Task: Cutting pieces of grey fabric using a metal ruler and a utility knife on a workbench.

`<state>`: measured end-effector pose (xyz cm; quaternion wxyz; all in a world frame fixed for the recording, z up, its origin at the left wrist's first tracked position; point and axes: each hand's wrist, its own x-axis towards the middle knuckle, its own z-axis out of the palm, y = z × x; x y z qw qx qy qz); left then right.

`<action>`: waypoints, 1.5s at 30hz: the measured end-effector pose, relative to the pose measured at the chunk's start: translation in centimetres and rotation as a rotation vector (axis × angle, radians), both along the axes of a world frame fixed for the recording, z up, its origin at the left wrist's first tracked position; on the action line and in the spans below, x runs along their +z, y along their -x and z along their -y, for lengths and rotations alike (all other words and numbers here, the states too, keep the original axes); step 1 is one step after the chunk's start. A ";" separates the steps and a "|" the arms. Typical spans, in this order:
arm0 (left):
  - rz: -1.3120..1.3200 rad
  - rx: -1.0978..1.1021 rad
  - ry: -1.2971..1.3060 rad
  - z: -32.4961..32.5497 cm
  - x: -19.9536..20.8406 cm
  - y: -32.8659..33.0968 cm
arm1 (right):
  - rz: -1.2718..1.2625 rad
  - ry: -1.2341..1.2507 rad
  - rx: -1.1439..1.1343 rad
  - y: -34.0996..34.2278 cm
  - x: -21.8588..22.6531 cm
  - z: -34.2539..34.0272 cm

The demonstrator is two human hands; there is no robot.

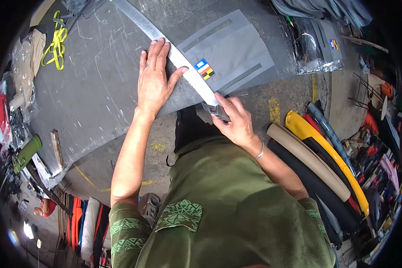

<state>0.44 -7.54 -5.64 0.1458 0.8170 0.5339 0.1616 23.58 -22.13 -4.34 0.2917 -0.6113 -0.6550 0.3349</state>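
Note:
A long metal ruler (187,71) lies diagonally across the dark work table and partly over a grey fabric panel (236,53). My left hand (155,82) rests on the ruler and the table with its fingers stretched and thumb spread. At the table's near edge, my right hand (234,119) is closed around a small translucent grey piece (216,109) beside the ruler's near end. What exactly that piece is cannot be made out. A colourful flag-like patch (204,69) sits on the panel next to the ruler. Two darker strips run along the panel's far and near sides.
On the scratched table (89,89) lie a yellow strap (57,42) and, at the right, a clear plastic packet (315,49). Fabric rolls, among them a beige roll (308,161) and a yellow roll (328,156), stand close to my right. A green roll (27,153) is at left.

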 end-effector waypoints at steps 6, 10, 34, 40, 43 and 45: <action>0.008 0.000 -0.002 0.0 -0.2 -0.1 | -0.016 0.031 -0.020 0.4 0.4 -0.5; -0.012 -0.017 0.011 0.1 0.2 -0.2 | -0.010 0.051 -0.032 0.4 0.4 -0.7; -0.005 -0.072 0.017 0.1 0.2 0.2 | -0.011 0.071 -0.029 0.5 0.1 -1.6; 0.077 -0.029 0.020 0.1 0.3 -0.1 | -0.024 0.074 -0.035 0.6 0.3 -1.8; 0.059 -0.050 0.012 0.1 0.2 0.1 | -0.025 0.057 -0.039 0.5 0.2 -1.8; 0.077 -0.051 0.005 0.1 0.3 0.2 | -0.030 0.055 -0.035 0.3 0.1 -1.8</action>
